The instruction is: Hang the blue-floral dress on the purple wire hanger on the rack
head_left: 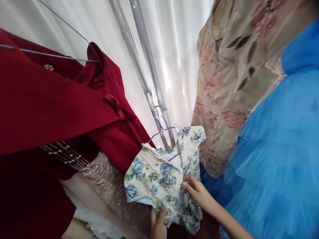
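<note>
A small white dress (157, 176) with blue flowers hangs from a purple wire hanger (159, 127) in front of me. My right hand (194, 189) pinches the fabric at the dress's front edge, near the middle of the bodice. Low on the left side, my left hand (159, 222) grips the dress near its waist, thumb raised along the cloth. Part of that hand lies behind the fabric and at the picture's lower edge. Below the waist the dress is gathered and bunched.
Dark red garments (62, 106) hang close on the left, with a beaded gown (112, 179) beneath. To the right are a beige floral dress (219, 83) and a bright blue ruffled dress (281, 139). Metal poles (142, 49) stand before a white curtain (179, 43).
</note>
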A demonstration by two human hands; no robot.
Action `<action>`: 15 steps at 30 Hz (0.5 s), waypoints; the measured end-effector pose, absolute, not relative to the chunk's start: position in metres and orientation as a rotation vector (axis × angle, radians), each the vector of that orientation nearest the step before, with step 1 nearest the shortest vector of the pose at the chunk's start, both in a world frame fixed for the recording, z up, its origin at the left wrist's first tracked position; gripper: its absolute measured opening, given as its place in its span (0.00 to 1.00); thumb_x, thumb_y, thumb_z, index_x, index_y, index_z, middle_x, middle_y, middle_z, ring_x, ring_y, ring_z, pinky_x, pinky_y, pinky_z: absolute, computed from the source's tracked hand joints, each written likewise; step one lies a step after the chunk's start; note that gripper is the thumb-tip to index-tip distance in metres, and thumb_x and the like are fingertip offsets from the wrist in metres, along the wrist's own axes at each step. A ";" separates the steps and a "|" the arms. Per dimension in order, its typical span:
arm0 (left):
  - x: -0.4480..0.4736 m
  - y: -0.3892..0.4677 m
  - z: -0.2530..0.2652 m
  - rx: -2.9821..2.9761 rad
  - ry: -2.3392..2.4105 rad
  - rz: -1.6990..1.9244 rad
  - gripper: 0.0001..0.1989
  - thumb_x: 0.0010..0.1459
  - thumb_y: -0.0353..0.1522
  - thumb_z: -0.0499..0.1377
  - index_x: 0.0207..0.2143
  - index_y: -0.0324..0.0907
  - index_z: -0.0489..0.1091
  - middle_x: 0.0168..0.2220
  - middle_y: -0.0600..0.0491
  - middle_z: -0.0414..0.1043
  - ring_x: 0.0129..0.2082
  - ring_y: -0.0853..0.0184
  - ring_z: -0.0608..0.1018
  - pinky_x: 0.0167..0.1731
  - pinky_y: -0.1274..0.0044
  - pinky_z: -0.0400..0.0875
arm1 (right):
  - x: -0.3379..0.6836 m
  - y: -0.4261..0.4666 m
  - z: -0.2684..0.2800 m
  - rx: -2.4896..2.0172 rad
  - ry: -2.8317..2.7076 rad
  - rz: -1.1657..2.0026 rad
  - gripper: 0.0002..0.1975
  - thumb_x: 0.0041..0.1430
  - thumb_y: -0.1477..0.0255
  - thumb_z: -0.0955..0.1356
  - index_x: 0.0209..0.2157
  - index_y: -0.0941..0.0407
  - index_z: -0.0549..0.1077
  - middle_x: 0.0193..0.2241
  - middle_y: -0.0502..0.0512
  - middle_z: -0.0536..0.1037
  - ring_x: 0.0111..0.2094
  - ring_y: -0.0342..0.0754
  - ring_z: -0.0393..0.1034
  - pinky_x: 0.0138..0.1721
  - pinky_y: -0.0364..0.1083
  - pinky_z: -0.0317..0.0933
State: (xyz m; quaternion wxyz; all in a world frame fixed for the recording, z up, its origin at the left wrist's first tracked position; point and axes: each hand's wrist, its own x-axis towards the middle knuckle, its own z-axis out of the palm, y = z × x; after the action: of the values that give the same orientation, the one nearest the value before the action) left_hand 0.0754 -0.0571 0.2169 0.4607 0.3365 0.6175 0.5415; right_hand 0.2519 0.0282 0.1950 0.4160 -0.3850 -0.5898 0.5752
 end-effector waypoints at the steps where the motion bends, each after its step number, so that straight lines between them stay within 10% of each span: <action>1: 0.071 -0.062 0.212 0.811 1.566 1.378 0.30 0.50 0.49 0.67 0.52 0.45 0.72 0.53 0.45 0.75 0.61 0.49 0.68 0.60 0.63 0.63 | 0.246 0.034 0.194 -0.963 -1.499 1.419 0.15 0.65 0.57 0.63 0.41 0.55 0.68 0.31 0.55 0.78 0.34 0.53 0.72 0.37 0.49 0.64; 15: 0.031 -0.051 0.196 0.570 1.548 1.547 0.41 0.44 0.47 0.70 0.59 0.44 0.63 0.55 0.43 0.73 0.59 0.46 0.71 0.55 0.63 0.71 | 0.206 0.035 0.212 -1.075 -1.582 1.320 0.06 0.61 0.68 0.65 0.33 0.56 0.70 0.26 0.53 0.78 0.28 0.49 0.72 0.30 0.45 0.60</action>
State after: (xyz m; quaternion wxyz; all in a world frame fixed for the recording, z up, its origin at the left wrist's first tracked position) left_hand 0.0312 -0.0506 0.1958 0.4260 0.2279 0.6192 0.6190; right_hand 0.2057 0.0351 0.2119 0.3976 -0.4244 -0.6247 0.5212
